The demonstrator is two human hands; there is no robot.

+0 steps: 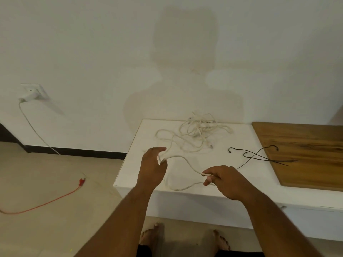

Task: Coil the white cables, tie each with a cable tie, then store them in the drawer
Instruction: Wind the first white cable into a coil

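A tangle of white cables [199,129] lies at the back of the white cabinet top [232,175]. One white cable [187,162] runs forward from it between my hands. My left hand [153,166] holds the cable in its curled fingers near the top's left side. My right hand [222,179] pinches the same cable farther right, and a loop hangs below it toward the front edge. Black cable ties [259,156] lie crossed to the right of the cables, partly on the wooden board.
A wooden board [306,154] covers the right part of the top. On the floor to the left lies an orange cord [55,199] with a red plug. A white plug sits in the wall socket [31,93]. My bare feet [150,236] stand before the cabinet.
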